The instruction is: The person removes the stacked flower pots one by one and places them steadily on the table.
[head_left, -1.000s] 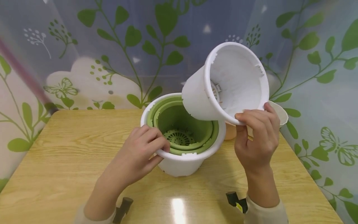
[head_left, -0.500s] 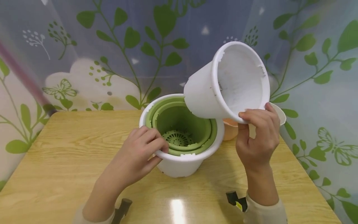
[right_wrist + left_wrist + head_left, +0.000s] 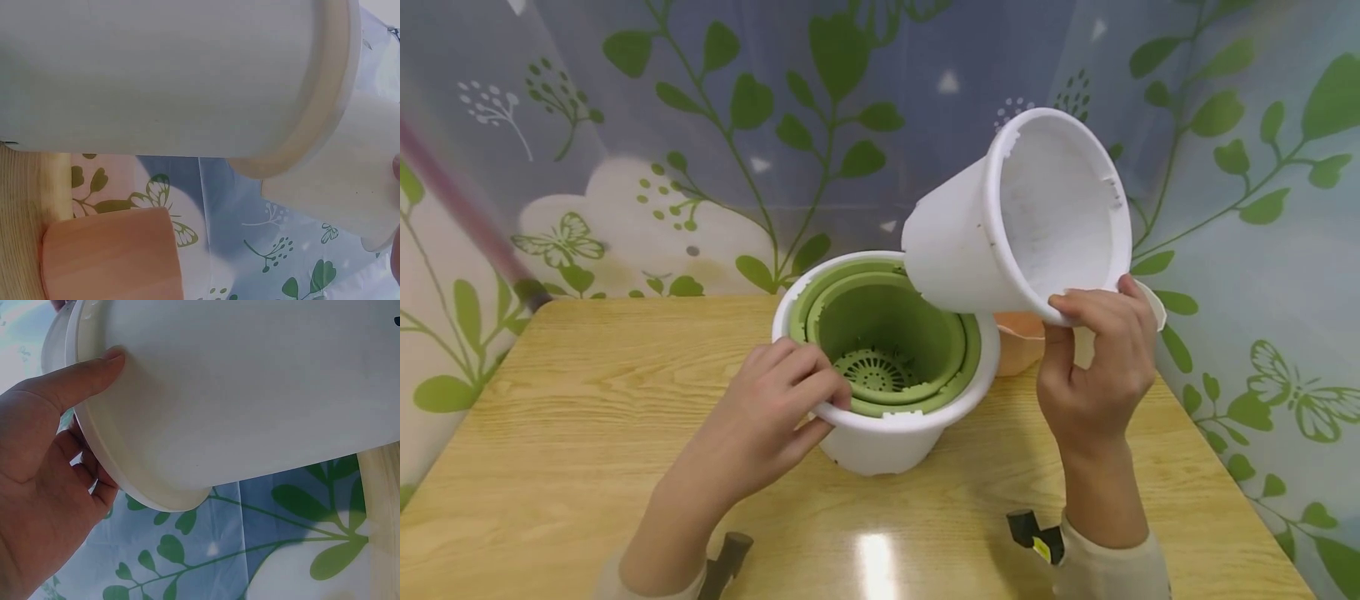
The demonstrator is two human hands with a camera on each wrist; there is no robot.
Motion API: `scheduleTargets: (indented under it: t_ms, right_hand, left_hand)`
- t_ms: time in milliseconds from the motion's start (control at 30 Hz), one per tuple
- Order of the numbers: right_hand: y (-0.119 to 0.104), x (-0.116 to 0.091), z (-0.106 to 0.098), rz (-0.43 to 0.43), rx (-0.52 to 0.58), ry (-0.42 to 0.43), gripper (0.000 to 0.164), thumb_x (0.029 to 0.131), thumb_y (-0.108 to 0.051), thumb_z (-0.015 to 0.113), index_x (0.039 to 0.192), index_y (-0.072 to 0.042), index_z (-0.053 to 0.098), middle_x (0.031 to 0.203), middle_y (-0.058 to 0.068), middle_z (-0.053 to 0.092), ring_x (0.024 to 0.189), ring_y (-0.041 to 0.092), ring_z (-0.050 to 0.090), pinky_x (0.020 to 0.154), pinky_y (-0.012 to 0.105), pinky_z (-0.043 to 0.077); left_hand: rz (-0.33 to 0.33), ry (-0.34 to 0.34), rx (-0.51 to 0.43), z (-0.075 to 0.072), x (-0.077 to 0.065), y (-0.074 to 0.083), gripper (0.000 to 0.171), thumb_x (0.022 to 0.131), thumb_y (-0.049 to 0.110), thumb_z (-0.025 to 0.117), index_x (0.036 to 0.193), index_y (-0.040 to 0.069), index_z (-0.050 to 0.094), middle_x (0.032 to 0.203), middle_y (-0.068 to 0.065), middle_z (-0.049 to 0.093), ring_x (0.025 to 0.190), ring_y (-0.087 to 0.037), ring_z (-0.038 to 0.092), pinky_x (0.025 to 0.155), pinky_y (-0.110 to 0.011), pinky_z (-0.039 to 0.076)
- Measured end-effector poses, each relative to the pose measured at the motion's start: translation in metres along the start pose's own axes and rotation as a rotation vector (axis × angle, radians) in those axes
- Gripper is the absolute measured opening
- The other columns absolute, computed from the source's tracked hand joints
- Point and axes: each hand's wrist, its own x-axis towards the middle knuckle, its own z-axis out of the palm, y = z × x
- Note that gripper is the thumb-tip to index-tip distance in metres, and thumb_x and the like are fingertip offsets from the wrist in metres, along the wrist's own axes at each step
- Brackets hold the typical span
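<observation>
Blue and printed with green leaves, the wall covering (image 3: 692, 125) is seen behind the wood-grained table (image 3: 625, 375). Near the middle of this table, the white outer pot (image 3: 880, 446) is stood upright, and two green pots (image 3: 887, 312) are nested inside it. Above and to the right, the second white pot (image 3: 955, 242) is held in the air, tilted, with its mouth facing right and toward the wearer. Whether its lower end is touching the green rims cannot be told. Behind it, the orange pot (image 3: 1018, 358) is partly hidden.

By the left hand (image 3: 790, 383), the near-left rim of the outer pot is clamped, fingers over the edge and thumb outside. By the right hand (image 3: 1097, 350), the raised pot is pinched at the lowest side of its rim, fingers inside and thumb below.

For good handling, it is judged, the stack should be kept steady by the left hand, and the raised pot should be guided slowly, since it is supported at one edge only and may swing. Its lower end is best kept from knocking the green rims.

Compared with one second ago, the raised pot is placed slightly more to the right, more of the orange pot is shown, and the slots inside the raised pot are no longer visible. The left hand is almost unchanged.
</observation>
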Motion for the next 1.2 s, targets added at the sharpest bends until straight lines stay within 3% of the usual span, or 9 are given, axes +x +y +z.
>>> scheduleTargets:
  t_ms: [700,1200]
  right_hand:
    - [0.004,0.003,-0.005,0.037,-0.059,-0.014,0.012,0.084,0.0,0.074,0.086,0.004,0.063,0.08,0.02,0.064,0.079,0.04,0.056,0.103,0.053,0.044]
    - [0.013,0.0,-0.006,0.064,-0.094,-0.02,0.012,0.08,0.006,0.074,0.085,0.005,0.063,0.081,0.021,0.064,0.08,0.041,0.055,0.103,0.053,0.043]
  left_hand:
    - [0.011,0.002,0.009,0.001,0.0,0.0,0.022,0.08,0.016,0.081,0.09,0.02,0.063,0.094,0.007,0.059,0.089,-0.018,0.05,0.081,-0.039,0.04]
    - [-0.022,-0.055,0.035,-0.01,-0.004,0.004,0.027,0.076,0.019,0.085,0.086,0.024,0.061,0.094,0.01,0.056,0.088,-0.015,0.049,0.077,-0.036,0.038]
